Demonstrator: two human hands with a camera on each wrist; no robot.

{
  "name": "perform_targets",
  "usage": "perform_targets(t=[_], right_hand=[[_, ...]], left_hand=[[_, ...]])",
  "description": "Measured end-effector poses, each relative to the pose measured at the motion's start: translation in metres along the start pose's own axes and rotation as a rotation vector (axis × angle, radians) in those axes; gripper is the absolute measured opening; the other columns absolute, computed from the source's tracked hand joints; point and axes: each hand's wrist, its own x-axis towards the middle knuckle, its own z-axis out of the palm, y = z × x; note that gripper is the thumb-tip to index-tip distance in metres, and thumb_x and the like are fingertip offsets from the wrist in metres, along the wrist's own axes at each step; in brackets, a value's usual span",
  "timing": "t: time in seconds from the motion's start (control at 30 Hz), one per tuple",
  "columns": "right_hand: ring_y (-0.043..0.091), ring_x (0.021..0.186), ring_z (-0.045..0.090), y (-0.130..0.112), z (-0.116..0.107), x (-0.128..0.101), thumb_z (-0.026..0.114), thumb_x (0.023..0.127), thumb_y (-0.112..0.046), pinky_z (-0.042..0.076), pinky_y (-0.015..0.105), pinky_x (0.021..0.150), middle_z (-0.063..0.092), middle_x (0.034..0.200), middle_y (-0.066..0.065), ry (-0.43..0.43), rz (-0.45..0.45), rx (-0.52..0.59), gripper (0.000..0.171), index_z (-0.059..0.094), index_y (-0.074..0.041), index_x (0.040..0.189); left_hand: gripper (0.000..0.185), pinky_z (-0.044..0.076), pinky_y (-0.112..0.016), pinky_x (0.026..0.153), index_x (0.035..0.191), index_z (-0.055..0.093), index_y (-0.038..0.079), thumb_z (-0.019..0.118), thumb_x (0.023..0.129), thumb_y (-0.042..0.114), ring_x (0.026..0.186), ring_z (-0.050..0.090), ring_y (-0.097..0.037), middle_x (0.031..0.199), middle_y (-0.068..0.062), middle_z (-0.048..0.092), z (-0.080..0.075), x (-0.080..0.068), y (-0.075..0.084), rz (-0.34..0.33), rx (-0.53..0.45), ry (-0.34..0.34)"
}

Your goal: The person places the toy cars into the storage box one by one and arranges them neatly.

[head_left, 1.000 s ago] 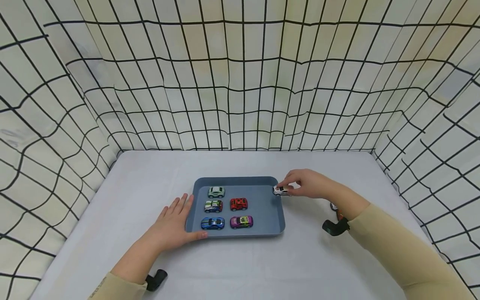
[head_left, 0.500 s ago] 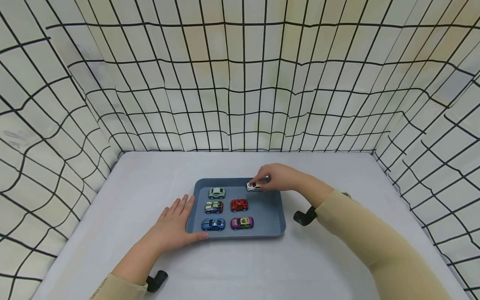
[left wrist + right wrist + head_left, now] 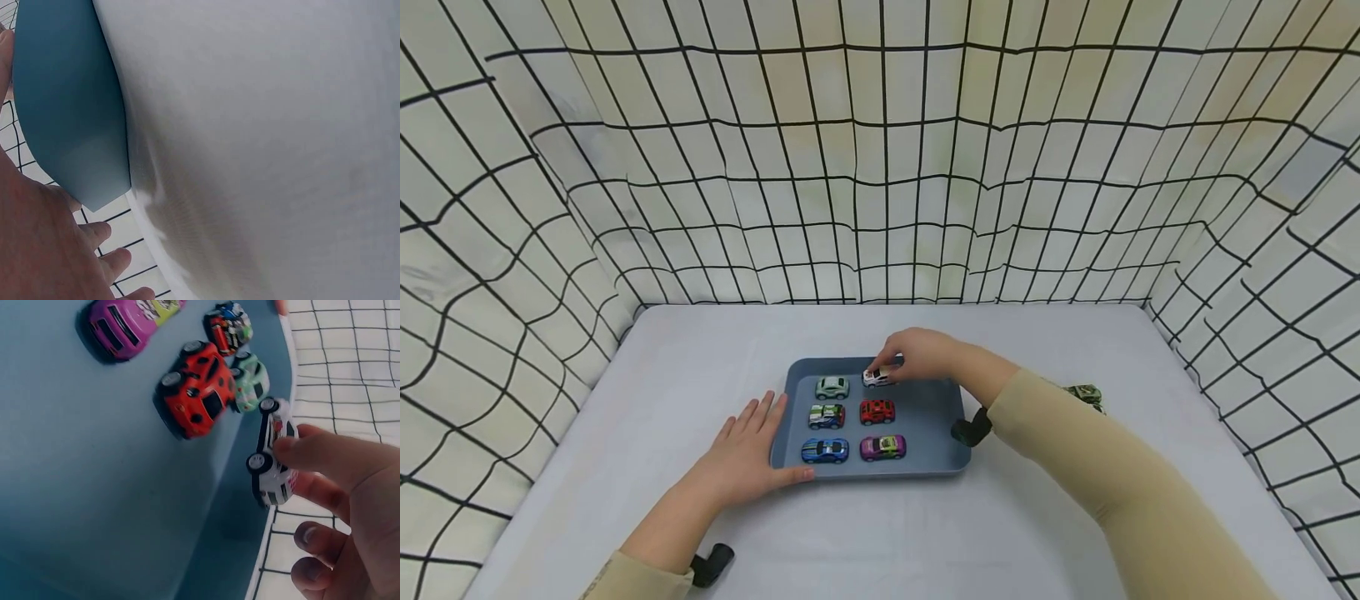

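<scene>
My right hand [image 3: 919, 353] pinches a white toy car [image 3: 275, 453] between thumb and fingers, over the back of the blue-grey tray [image 3: 928, 429]. In the right wrist view the car hangs close to the tray's back wall. My left hand [image 3: 741, 454] lies spread at the tray's left end, thumb along the front rim, fingers straight. Inside the tray a pale green toy car [image 3: 832, 387], a green-and-white toy car [image 3: 826, 416] and a blue toy car [image 3: 825, 451] form a left column. A red toy car [image 3: 877, 412] and a purple toy car [image 3: 883, 447] stand beside them.
A camouflage-green toy car [image 3: 1084, 393] shows beyond my right sleeve, which partly hides it. White cloth [image 3: 880, 533] covers the table. A white wall with a black grid [image 3: 887, 167] encloses the back and sides. Black wrist cameras [image 3: 713, 565] sit on both forearms.
My right hand has carried the white toy car leftward, from the tray's right rim to above the second column behind the red toy car. My left hand has stayed put.
</scene>
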Motion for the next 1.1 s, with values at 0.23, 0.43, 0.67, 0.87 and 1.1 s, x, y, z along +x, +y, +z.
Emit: perform_targets(t=[0.23, 0.43, 0.67, 0.87, 1.1], right_hand=[[0.009, 0.089, 0.055, -0.005, 0.014, 0.009, 0.068, 0.094, -0.018, 0.048, 0.028, 0.08, 0.067, 0.115, -0.006, -0.029, 0.048, -0.054, 0.031, 0.072, -0.028, 0.123], [0.009, 0.089, 0.055, -0.009, 0.022, 0.014, 0.068, 0.094, -0.018, 0.048, 0.026, 0.078, 0.067, 0.115, -0.006, -0.022, 0.1, -0.088, 0.031, 0.073, -0.029, 0.122], [0.007, 0.093, 0.058, -0.009, 0.028, 0.019, 0.066, 0.096, -0.022, 0.051, 0.028, 0.082, 0.068, 0.114, -0.007, -0.013, 0.12, -0.123, 0.029, 0.072, -0.03, 0.124], [0.007, 0.089, 0.058, -0.006, 0.031, 0.02, 0.066, 0.097, -0.026, 0.05, 0.028, 0.078, 0.068, 0.108, -0.008, -0.006, 0.115, -0.132, 0.029, 0.071, -0.032, 0.125], [0.009, 0.098, 0.06, -0.007, 0.026, 0.015, 0.068, 0.095, -0.026, 0.051, 0.03, 0.087, 0.068, 0.116, -0.006, 0.023, 0.101, -0.08, 0.029, 0.072, -0.028, 0.124]], left_hand=[[0.126, 0.014, -0.067, 0.114, 0.158, 0.017, 0.002, 0.062, 0.072, 0.082, 0.147, 0.014, -0.048, 0.162, -0.024, 0.015, 0.0, 0.0, -0.001, -0.001, -0.003, -0.006], [0.125, 0.014, -0.067, 0.114, 0.158, 0.016, 0.002, 0.063, 0.073, 0.08, 0.147, 0.014, -0.048, 0.162, -0.024, 0.015, -0.001, -0.002, 0.001, 0.0, -0.01, -0.009], [0.126, 0.014, -0.067, 0.114, 0.158, 0.016, 0.002, 0.063, 0.072, 0.081, 0.147, 0.014, -0.047, 0.162, -0.024, 0.015, 0.0, -0.001, 0.001, 0.002, -0.013, -0.005], [0.126, 0.013, -0.067, 0.114, 0.158, 0.015, 0.003, 0.062, 0.072, 0.082, 0.147, 0.013, -0.047, 0.162, -0.024, 0.014, 0.0, 0.0, 0.001, 0.0, -0.014, -0.011], [0.126, 0.013, -0.068, 0.114, 0.158, 0.016, 0.002, 0.063, 0.072, 0.081, 0.147, 0.013, -0.048, 0.162, -0.025, 0.015, -0.002, -0.001, 0.002, -0.005, -0.017, -0.012]])
